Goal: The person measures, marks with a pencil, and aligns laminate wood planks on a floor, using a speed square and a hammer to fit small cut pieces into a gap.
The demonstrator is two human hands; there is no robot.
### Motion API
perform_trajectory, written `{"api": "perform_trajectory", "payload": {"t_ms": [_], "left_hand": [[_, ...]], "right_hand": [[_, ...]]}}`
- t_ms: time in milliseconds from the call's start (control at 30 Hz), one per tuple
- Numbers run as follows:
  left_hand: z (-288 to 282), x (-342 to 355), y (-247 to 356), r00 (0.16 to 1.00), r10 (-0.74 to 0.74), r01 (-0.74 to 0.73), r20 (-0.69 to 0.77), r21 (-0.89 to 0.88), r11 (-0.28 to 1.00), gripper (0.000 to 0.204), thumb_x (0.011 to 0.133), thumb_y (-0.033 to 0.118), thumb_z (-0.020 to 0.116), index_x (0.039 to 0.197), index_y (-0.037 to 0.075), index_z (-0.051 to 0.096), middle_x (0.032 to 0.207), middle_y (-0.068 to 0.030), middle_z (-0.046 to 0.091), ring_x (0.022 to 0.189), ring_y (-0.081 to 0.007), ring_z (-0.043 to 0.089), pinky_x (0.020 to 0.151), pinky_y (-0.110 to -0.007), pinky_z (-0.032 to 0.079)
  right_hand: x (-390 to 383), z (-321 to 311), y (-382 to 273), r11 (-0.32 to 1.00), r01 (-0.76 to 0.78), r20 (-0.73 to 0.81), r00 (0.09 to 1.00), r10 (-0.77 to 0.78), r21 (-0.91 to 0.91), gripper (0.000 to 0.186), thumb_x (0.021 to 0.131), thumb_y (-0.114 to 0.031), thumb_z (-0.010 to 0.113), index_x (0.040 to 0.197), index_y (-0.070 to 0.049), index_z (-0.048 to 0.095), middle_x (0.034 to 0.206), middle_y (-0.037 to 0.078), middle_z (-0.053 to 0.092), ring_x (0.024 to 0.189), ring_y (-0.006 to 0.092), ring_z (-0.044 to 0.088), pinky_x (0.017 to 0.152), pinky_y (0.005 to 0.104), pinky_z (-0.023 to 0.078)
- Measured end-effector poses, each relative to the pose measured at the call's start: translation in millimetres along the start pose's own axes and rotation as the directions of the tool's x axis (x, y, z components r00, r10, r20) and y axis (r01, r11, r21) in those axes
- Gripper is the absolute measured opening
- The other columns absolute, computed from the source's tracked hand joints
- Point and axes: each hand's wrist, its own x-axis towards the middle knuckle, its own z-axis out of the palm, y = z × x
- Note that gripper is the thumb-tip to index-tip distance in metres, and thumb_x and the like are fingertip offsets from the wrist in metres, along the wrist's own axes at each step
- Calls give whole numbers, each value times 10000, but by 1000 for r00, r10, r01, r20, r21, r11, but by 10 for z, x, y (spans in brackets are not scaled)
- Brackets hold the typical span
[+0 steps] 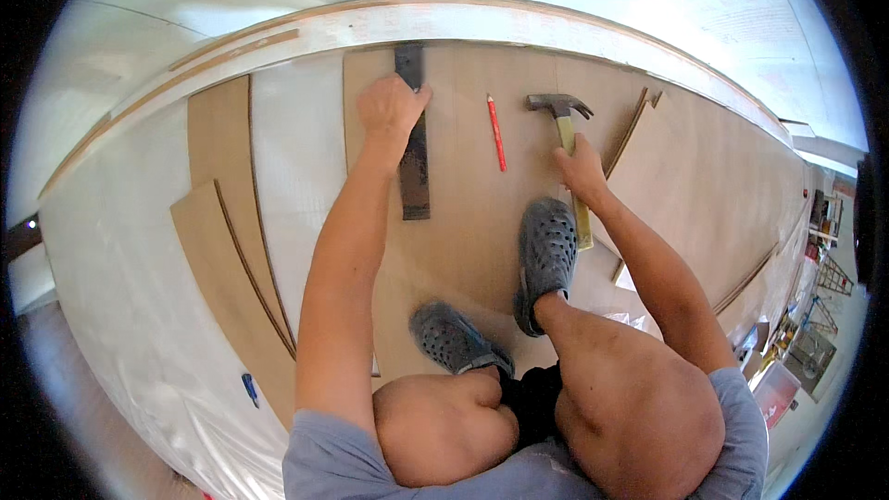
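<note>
Crouched on laminate floor planks [463, 222], we press our left hand [389, 106], fingers curled and knuckles up, onto a dark flat bar [414, 162] that runs from the wall edge at upper centre of the frame down toward the middle. Our right hand [579, 171] wraps closed around the yellow handle of a claw hammer [562, 120], whose steel head lies just right of centre at the top. A red pencil [496, 132] rests between bar and hammer, apart from both.

The risk, as we judge it: a swing would land close to the left knuckles, and the smooth bar could skid on the slick wood-grain surface. The grey perforated clogs [546, 255] stand on the same plank and could shift it.

Loose tan planks [227, 241] with dark edges fan out at the left over pale, glossy underlay sheeting [120, 268].
</note>
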Motion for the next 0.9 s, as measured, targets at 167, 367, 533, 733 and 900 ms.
{"api": "perform_trajectory", "payload": {"t_ms": [167, 367, 533, 733, 900], "left_hand": [[-3, -223, 90, 999, 46, -47, -24, -24, 999, 564, 851, 570, 635, 886, 14, 726, 882, -196, 715, 834, -353, 698, 728, -466, 550], [108, -575, -188, 987, 161, -160, 25, -53, 986, 602, 939, 566, 519, 913, -3, 713, 863, -214, 705, 818, -382, 688, 738, -487, 543], [195, -1078, -658, 984, 173, -178, -50, -116, 977, 488, 974, 476, 507, 908, 14, 650, 887, -214, 682, 844, -400, 670, 736, -506, 527], [98, -2383, -1798, 981, -134, 99, -138, -236, 967, 371, 950, 391, 577, 896, 25, 602, 867, -197, 661, 870, -393, 655, 753, -509, 516], [69, -3799, -2434, 836, -516, 454, -185, -295, 841, 315, 939, 357, 604, 946, 42, 606, 941, -203, 655, 919, -388, 645, 788, -498, 511]], "right_hand": [[25, 22, 60, 973, 38, -67, 996, -54, -227, 392, 897, -318, 601, 1069, 29, 544, 912, 282, 666, 861, 457, 658, 801, 533, 520], [-251, 215, -286, 757, 390, -314, 737, -598, -525, 355, 882, -236, 657, 1150, -18, 576, 1166, 207, 595, 1132, 370, 556, 975, 496, 446], [-152, 488, -478, 692, 619, -120, 707, -697, -373, 396, 931, -294, 623, 1223, -34, 558, 1199, 202, 565, 1113, 404, 548, 954, 490, 461], [134, 642, -766, 661, 552, -52, 747, -663, -508, 384, 967, -361, 582, 1131, -15, 615, 1029, 243, 637, 950, 412, 628, 822, 504, 503], [-74, 604, -1242, 685, 613, 36, 755, -655, -393, 460, 1022, -409, 509, 936, 13, 668, 816, 262, 676, 741, 420, 670, 690, 523, 515]]}}
